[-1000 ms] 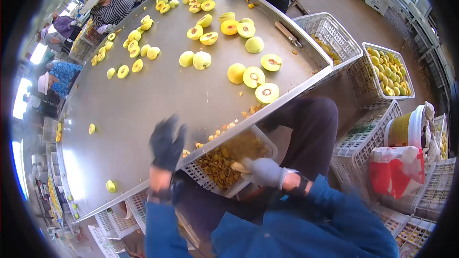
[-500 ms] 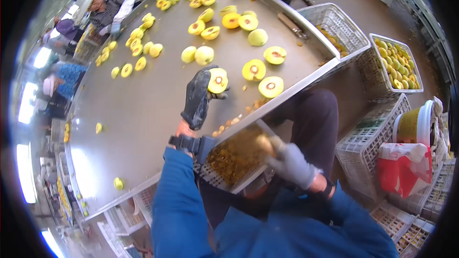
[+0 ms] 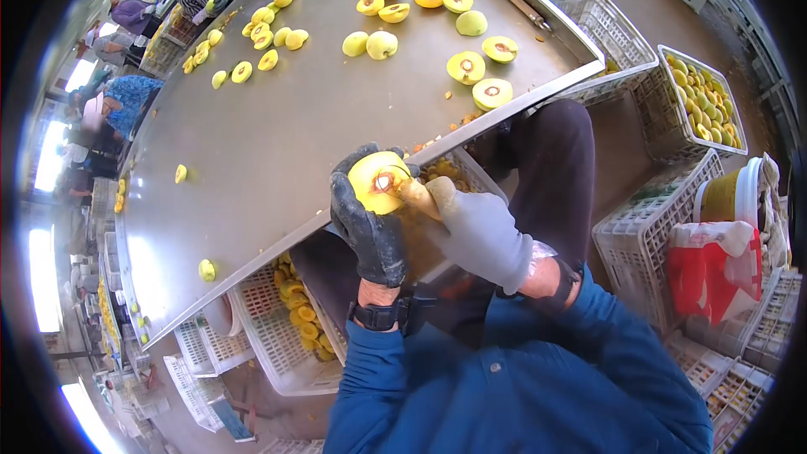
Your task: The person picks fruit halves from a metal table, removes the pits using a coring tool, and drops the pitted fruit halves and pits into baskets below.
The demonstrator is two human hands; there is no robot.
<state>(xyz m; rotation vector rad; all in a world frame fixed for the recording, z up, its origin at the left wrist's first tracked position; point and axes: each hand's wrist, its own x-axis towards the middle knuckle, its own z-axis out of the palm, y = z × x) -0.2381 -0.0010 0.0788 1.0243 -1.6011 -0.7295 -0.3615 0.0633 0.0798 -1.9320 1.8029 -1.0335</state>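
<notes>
By the near table edge (image 3: pixel 252 267), the left hand (image 3: pixel 366 229) has fingers round a cut fruit half (image 3: pixel 365 178), its stone (image 3: pixel 384 182) seemingly still in, the right hand (image 3: pixel 479 232) grips a tool (image 3: pixel 418 198), and more halves (image 3: pixel 492 93) lie farther right.

Head-worn view faces forward and down; table (image 3: pixel 252 139) near.

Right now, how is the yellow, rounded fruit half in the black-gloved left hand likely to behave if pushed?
The yellow, rounded fruit half probably holds its shape: its visible rim looks undented within the black-gloved left hand. Its curved outer side suggests it could rock or roll if the grip loosened.
</notes>
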